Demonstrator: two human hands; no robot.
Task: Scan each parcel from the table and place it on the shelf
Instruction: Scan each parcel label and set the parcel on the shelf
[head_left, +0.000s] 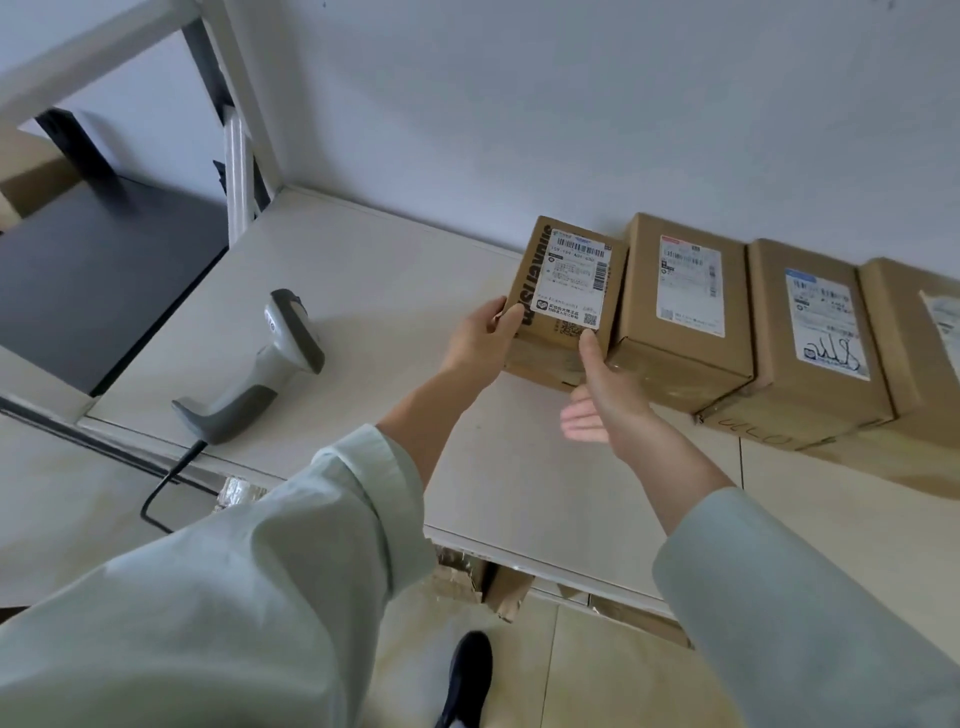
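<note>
**Onlooker:** A person in pale sleeves sets a small cardboard parcel (563, 306) at the left end of a row on the white shelf (363, 291), its shipping label (574, 278) facing up.

**Colleague:** Who has hold of it?

**Onlooker:** The left hand (485, 340) keeps a grip on the parcel's near left corner, fingers curled round the edge. The right hand (605, 384) is loose, one finger laid against the label side and the rest of its fingers spread, clasping nothing.

**Colleague:** And the scanner?

**Onlooker:** The grey handheld barcode scanner (265, 369) lies on the shelf to the left, well apart from both hands, its black cable (166, 480) trailing over the near edge.

**Colleague:** So which step is this?

**Onlooker:** Placing, by my reading. The parcel sits just beside a larger labelled box (680, 312), with two more boxes (815, 343) farther right against the wall.

**Colleague:** What comes next?

**Onlooker:** Likely a nudge to square it against its neighbour, then letting go with the left hand and turning back for another parcel. Whether any remain on the surface I cannot tell; it is out of sight.
</note>
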